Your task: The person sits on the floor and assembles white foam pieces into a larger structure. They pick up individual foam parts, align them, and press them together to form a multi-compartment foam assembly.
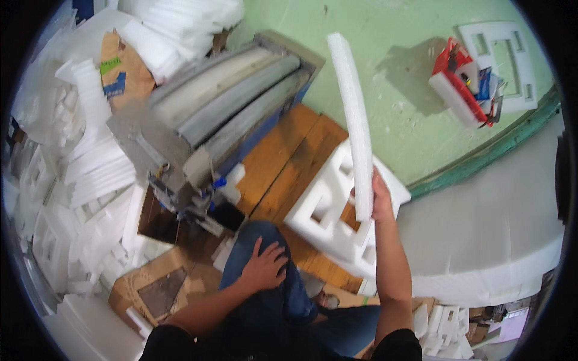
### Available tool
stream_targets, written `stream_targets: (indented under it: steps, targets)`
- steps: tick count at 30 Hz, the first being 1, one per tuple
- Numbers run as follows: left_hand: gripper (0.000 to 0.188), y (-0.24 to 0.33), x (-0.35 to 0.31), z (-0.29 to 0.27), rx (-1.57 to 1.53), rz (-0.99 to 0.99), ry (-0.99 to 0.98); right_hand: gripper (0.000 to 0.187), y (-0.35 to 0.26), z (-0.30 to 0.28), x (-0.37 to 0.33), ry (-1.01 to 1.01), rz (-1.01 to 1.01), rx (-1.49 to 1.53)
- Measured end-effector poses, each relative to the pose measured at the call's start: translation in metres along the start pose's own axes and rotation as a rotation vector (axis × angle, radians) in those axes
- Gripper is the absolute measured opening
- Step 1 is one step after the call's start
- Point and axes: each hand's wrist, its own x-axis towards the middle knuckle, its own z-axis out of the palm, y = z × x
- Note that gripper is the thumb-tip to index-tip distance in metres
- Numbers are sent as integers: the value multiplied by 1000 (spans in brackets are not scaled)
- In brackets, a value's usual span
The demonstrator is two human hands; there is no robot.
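My right hand (380,195) is wrapped round the lower part of a long white foam strip (350,102), which stands up and bows slightly. Behind and below the strip, a thick white foam block with cut-out openings (328,231) lies on the wooden boards (289,162). The strip hides part of the block, and whether hand and block touch I cannot tell. My left hand (265,265) rests on my jeans-clad knee with its fingers spread, holding nothing.
A grey machine with long rollers (241,96) stands ahead to the left. White foam pieces (99,156) pile up along the left. A red box with small items (460,81) and a flat foam frame (521,66) are on the green floor, far right. A large white roll (481,234) fills the right.
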Motion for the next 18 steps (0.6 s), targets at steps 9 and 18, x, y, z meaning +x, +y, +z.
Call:
stream_targets:
  steps: [9, 18]
  targets:
    - [49, -13, 48, -1, -102, -200, 13, 53, 13, -46, -109, 387, -156, -415]
    - [55, -44, 177, 34, -237, -422, -164, 48, 10, -89, -224, 449, 35, -757]
